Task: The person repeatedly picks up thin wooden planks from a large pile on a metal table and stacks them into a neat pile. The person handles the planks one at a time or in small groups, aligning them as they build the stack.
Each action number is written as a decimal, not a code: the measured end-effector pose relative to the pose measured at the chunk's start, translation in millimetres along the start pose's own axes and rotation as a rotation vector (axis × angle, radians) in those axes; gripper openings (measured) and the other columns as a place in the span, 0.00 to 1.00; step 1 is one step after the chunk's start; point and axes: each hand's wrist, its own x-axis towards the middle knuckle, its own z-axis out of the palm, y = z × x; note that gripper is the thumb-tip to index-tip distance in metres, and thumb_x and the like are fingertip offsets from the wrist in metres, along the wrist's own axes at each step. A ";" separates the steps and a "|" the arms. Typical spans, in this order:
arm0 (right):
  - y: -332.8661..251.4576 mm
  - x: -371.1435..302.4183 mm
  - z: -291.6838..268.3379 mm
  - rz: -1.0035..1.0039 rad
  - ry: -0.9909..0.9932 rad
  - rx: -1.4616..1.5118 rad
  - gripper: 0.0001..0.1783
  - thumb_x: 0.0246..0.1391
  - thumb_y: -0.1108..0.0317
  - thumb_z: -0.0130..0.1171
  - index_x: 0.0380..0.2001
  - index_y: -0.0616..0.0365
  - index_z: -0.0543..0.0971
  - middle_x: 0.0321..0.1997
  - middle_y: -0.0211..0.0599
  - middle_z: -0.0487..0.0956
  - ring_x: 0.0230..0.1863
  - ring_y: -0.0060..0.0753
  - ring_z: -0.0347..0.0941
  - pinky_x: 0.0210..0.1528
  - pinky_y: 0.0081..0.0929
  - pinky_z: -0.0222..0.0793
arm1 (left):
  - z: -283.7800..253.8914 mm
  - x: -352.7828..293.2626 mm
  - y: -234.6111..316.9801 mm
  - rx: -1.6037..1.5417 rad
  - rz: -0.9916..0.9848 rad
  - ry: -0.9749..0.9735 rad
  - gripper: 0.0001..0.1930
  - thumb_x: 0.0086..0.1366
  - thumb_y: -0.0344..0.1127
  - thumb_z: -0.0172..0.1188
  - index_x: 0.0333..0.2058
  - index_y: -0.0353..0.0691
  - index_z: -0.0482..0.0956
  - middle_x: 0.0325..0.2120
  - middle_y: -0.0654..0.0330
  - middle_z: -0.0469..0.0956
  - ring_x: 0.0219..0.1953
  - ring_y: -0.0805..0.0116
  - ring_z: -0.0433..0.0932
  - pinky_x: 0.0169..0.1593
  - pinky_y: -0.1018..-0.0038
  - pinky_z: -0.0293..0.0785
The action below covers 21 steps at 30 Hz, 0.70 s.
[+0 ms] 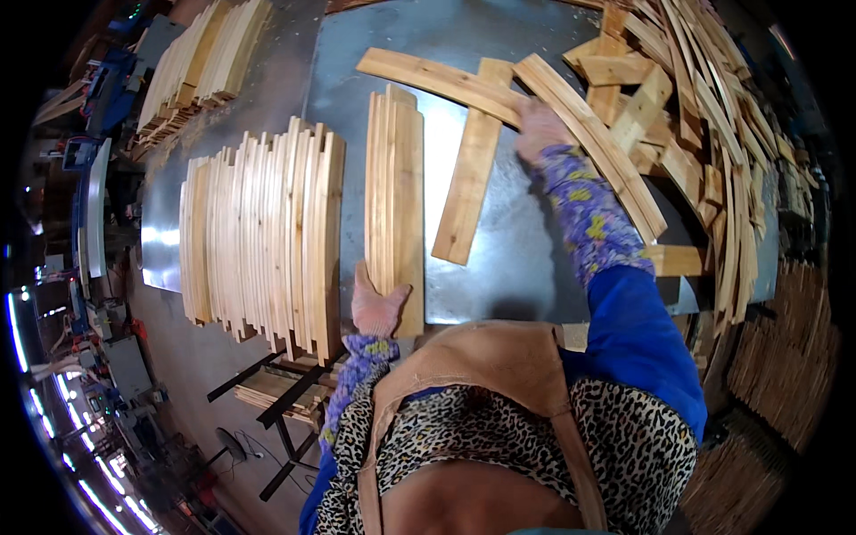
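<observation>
My left hand (378,306), in a pale glove, grips the near end of a small bundle of wooden slats (391,192), thumb on the right and fingers on the left. The slats stand on edge, side by side, on the metal table. My right hand (540,127) reaches far forward and holds the right end of a long wooden board (437,78) lying crosswise. Its fingertips are partly hidden. Under that board, another flat board (468,187) slants toward me. Just right of my right hand lies a pair of long boards (593,143).
A wide row of slats (259,236) stands at the left of the metal table (513,259), with further slat stacks (201,67) behind it. Loose boards (637,107) lie in a jumbled pile at the right. Below the table's left edge is a dark metal frame (290,401).
</observation>
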 end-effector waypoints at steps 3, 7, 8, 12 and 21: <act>43.8 20.0 -4.2 0.015 -0.135 -0.211 0.40 0.51 0.66 0.62 0.70 0.48 0.69 0.68 0.49 0.74 0.70 0.56 0.70 0.70 0.52 0.69 | -11.1 -0.7 11.7 -0.430 0.035 -0.039 0.53 0.53 0.34 0.82 0.74 0.28 0.60 0.64 0.39 0.76 0.64 0.48 0.79 0.68 0.61 0.74; 37.1 9.9 5.1 0.095 -0.146 -0.220 0.43 0.48 0.65 0.65 0.70 0.48 0.67 0.72 0.47 0.70 0.74 0.55 0.66 0.71 0.52 0.68 | -54.3 48.0 58.1 -0.306 0.193 0.105 0.51 0.56 0.35 0.79 0.72 0.24 0.60 0.63 0.40 0.76 0.63 0.51 0.78 0.68 0.61 0.75; 32.5 5.6 7.7 0.059 -0.092 -0.185 0.43 0.47 0.64 0.66 0.70 0.48 0.67 0.73 0.47 0.69 0.74 0.55 0.65 0.71 0.54 0.68 | -73.0 74.9 76.1 -0.154 0.259 0.181 0.50 0.56 0.35 0.79 0.72 0.24 0.61 0.63 0.41 0.76 0.63 0.51 0.78 0.68 0.61 0.75; 30.9 2.6 18.7 0.137 -0.072 -0.316 0.48 0.46 0.61 0.67 0.72 0.52 0.65 0.78 0.55 0.64 0.78 0.65 0.59 0.73 0.59 0.64 | -153.9 209.9 149.9 -0.067 0.240 0.191 0.50 0.56 0.42 0.78 0.73 0.31 0.63 0.63 0.37 0.77 0.64 0.46 0.78 0.68 0.60 0.75; 31.4 -4.0 23.7 0.158 -0.137 -0.406 0.51 0.44 0.60 0.65 0.74 0.58 0.62 0.78 0.61 0.61 0.77 0.71 0.58 0.76 0.63 0.56 | -249.1 567.2 216.9 0.534 0.067 0.336 0.54 0.61 0.52 0.69 0.80 0.42 0.52 0.68 0.43 0.72 0.69 0.48 0.75 0.71 0.58 0.73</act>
